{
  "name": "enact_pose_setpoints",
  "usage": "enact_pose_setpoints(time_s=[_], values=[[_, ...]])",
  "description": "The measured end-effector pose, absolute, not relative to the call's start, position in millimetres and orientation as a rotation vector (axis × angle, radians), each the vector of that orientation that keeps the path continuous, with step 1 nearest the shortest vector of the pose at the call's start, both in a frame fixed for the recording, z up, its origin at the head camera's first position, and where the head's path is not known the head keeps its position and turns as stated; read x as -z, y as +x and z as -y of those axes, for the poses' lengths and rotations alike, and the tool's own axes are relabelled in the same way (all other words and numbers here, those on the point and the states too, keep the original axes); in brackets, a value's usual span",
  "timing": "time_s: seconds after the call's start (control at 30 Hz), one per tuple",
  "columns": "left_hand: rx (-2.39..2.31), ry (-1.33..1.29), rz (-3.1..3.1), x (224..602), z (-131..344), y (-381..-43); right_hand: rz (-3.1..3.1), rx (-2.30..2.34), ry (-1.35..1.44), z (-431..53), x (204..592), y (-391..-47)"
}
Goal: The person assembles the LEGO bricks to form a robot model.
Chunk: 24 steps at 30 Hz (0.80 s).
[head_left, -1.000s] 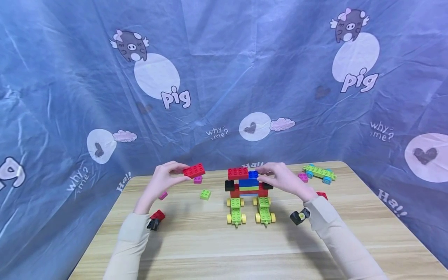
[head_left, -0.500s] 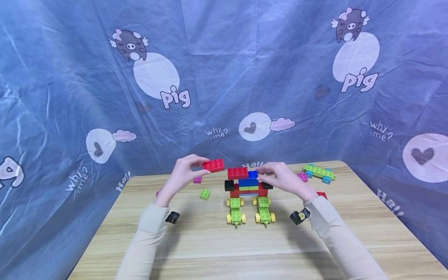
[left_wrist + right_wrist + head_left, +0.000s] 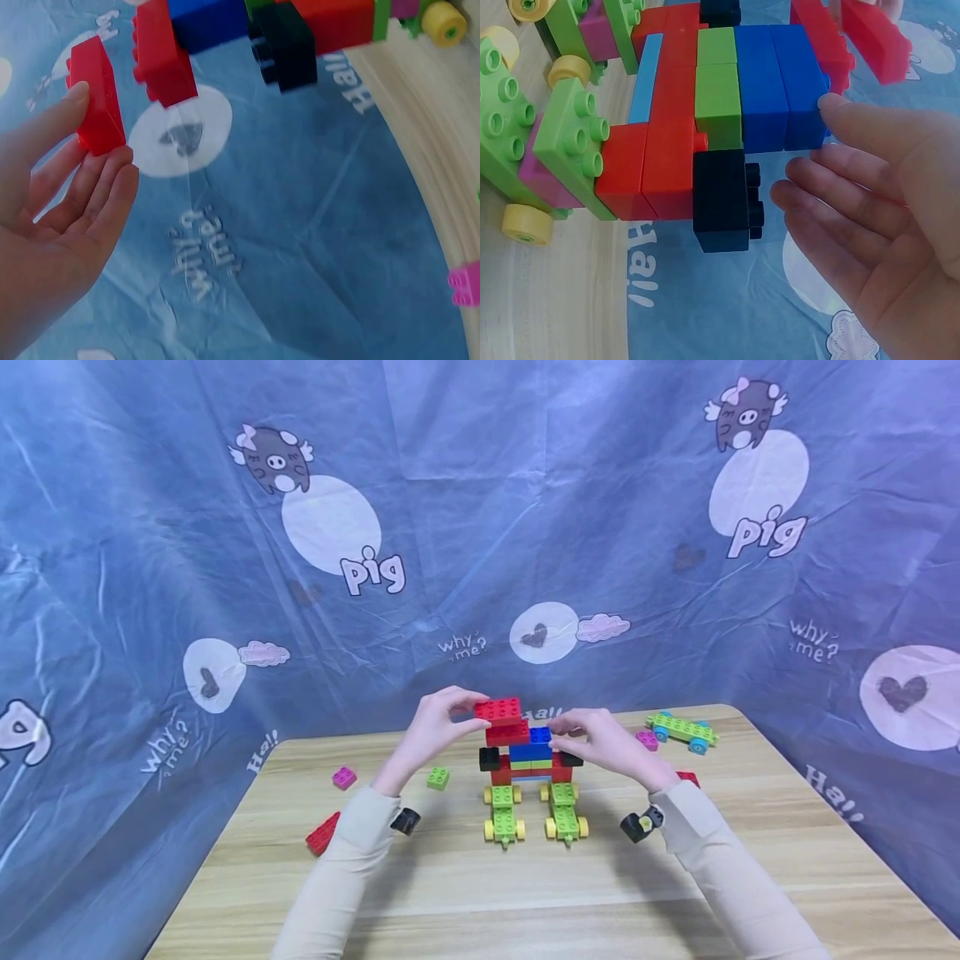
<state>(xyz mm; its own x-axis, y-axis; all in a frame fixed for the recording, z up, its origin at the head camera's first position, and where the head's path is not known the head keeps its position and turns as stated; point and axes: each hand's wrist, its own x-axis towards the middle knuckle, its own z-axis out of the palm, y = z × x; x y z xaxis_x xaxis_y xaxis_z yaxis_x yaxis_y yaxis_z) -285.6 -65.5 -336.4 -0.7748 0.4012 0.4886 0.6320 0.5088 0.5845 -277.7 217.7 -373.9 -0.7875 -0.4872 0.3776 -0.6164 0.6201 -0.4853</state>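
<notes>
A red brick [image 3: 498, 711] is pinched between the thumb and fingers of my left hand [image 3: 438, 727]. It is above another red brick [image 3: 507, 733] at the top left of a built block figure; the left wrist view shows a gap between the two. My right hand [image 3: 600, 743] holds the right end of the upper blue brick [image 3: 804, 86], thumb and index finger at its edges. Below are a second blue brick [image 3: 763, 90], lime and red bricks, and black bricks [image 3: 721, 201] on both sides. Lime wheeled bases [image 3: 503, 814] with yellow wheels carry the figure.
Left on the wooden table [image 3: 480, 893] lie a magenta brick [image 3: 344, 777], a lime brick [image 3: 438, 778] and a red brick [image 3: 323, 833]. At right are a magenta brick [image 3: 647, 741], a partly covered red brick [image 3: 688, 778] and a lime car base [image 3: 682, 728]. A blue cloth [image 3: 465, 527] hangs behind.
My left hand has carried the red brick rightward and slightly up, from left of the figure to above its top red brick. My right hand has stayed at the blue brick.
</notes>
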Motion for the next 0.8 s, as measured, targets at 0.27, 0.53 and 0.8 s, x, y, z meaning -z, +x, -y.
enact_pose_setpoints(time_s=[0.27, 0.53, 0.8], values=[[1.177, -0.864, 2.488, 339, 42, -288, 2.622, -0.924, 0.929, -218, 375, -278], [1.209, -0.894, 2.476, 342, 28, -289, 2.599, -0.896, 0.932, -218, 374, -277], [1.309, -0.857, 2.475, 348, 16, -288, 2.583, -0.887, 0.932, -218, 377, -277]])
